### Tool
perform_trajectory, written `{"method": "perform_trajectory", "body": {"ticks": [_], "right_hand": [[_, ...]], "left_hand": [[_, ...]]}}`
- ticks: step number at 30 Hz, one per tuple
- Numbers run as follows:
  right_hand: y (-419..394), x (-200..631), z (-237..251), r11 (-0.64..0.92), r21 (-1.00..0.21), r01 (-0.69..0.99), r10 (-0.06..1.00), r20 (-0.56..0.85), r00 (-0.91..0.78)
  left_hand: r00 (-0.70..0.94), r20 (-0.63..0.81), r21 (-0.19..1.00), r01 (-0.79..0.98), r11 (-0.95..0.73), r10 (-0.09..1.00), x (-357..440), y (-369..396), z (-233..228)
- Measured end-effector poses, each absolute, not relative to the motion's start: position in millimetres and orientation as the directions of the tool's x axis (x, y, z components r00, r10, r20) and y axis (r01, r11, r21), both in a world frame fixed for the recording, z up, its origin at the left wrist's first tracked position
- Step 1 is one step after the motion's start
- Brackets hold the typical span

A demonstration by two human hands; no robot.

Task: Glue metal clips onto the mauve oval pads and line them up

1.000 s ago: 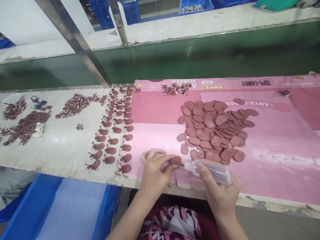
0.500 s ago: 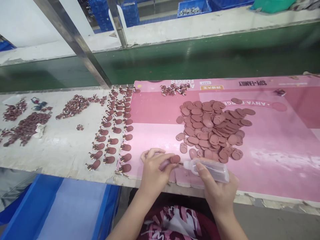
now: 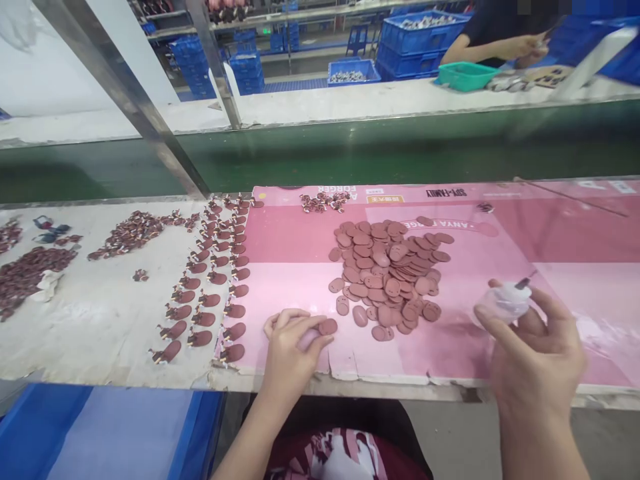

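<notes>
Near the front edge of the pink mat, my left hand pinches a brown oval disc between thumb and fingers. My right hand is raised at the right, wrapped round a clear plastic squeeze bottle whose dark thin tip points up and to the right. A loose pile of brown oval discs lies between my hands, some with small holes. Left of my left hand stand rows of small figures on brown oval bases, set along the mat's left edge.
Small brown parts lie heaped on the white table at left, and a small cluster sits at the mat's back. A metal post slants up behind. Across the green belt, a co-worker's arm is near a green basket.
My right hand has swung right and away from the disc, turning the bottle tip upward. My left hand keeps its pinch on the disc. The view has tilted up, bringing a co-worker into sight.
</notes>
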State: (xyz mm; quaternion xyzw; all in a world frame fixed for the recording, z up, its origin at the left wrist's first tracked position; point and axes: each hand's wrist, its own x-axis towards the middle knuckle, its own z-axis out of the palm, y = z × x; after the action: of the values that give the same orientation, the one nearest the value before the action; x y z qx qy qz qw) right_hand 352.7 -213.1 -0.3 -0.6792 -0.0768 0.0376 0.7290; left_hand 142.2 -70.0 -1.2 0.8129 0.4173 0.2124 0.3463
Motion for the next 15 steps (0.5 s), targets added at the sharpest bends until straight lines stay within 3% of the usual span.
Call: {"method": "perform_trajectory", "body": {"ticks": [4, 10, 12, 14, 15], "right_hand": [[-229, 368, -3, -0.199, -0.980, 0.012, 0.176, -0.024, 0.984], [-233, 368, -10, -0.432, -0.902, 0.005, 0.181, -0.082, 0.980], [-234, 363, -10, -0.470, -0.878, 0.090, 0.151, 0.020, 0.988], [-235, 356, -6, -0.433, -0.864, 0.256, 0.077, 0.247, 0.966], [-234, 351, -2, -0.406, -0.847, 0.344, 0.104, 0.331, 0.938]], "left_hand": [[0.564, 0.073, 0.751, 0.511, -0.417, 0.823, 141, -69, -2], [0.559, 0.069, 0.757, 0.511, -0.408, 0.827, 139, -69, -11], [0.561, 0.085, 0.762, 0.495, -0.416, 0.823, 139, -70, -13], [0.560, 0.095, 0.769, 0.484, -0.418, 0.823, 138, -72, -15], [0.559, 0.096, 0.772, 0.480, -0.416, 0.824, 138, -72, -15]]}}
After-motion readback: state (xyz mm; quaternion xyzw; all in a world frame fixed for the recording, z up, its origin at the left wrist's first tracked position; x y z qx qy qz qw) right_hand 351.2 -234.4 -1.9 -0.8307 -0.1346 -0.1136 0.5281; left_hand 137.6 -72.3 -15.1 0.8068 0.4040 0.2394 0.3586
